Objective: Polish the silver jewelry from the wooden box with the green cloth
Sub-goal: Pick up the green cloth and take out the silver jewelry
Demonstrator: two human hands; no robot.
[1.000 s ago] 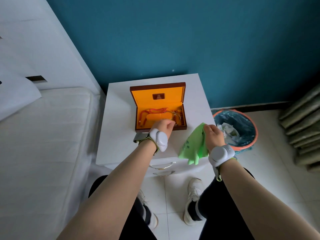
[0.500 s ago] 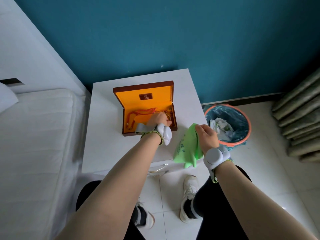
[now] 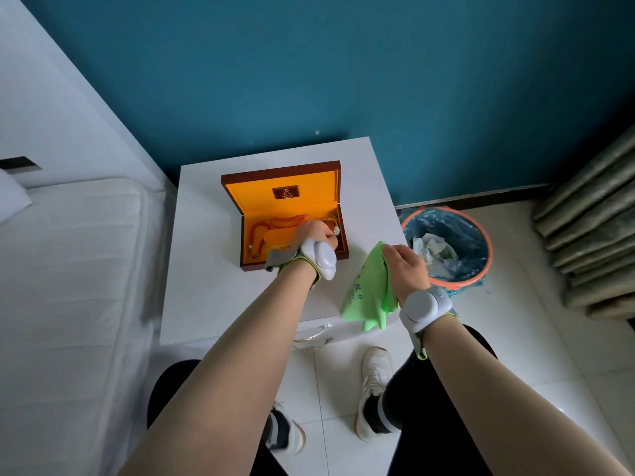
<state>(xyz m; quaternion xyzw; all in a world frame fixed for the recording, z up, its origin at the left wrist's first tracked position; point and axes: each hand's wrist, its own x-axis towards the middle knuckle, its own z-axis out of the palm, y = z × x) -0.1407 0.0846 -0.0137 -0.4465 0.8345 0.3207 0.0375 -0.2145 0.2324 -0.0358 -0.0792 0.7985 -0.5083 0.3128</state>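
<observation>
Inside wooden box (image 3: 294,262), lid raised, orange lining: left hand (image 3: 314,232), fingers curled down into right half of tray, tips at small silver piece of jewelry (image 3: 335,229); whether pinching it or only touching, cannot tell. White sensor unit (image 3: 322,258) strapped at left wrist, grey strap end trailing over front wall of box. Red bead necklace (image 3: 275,224) looped in left half of tray, apart from fingers; orange cushion (image 3: 279,238) at tray centre, partly hidden behind hand.

Just right of box, above nightstand edge: right hand (image 3: 407,269), fingers and thumb curled, pinching top corner of green cloth (image 3: 369,292). Cloth hanging loose below grip, printed characters on face, lower folds reaching past front edge of nightstand. White sensor unit (image 3: 425,307) at right wrist, green strap end hanging.

Support: white nightstand (image 3: 206,269), box standing at its middle, metal drawer handle (image 3: 311,334) on front.

Surroundings: teal wall (image 3: 343,70) behind; white mattress (image 3: 68,286) at left; orange-rimmed waste bin (image 3: 479,269) with blue liner and crumpled paper at right, on tiled floor; stacked folded grey-green items (image 3: 594,242) at far right. White shoes and dark trouser legs below.
</observation>
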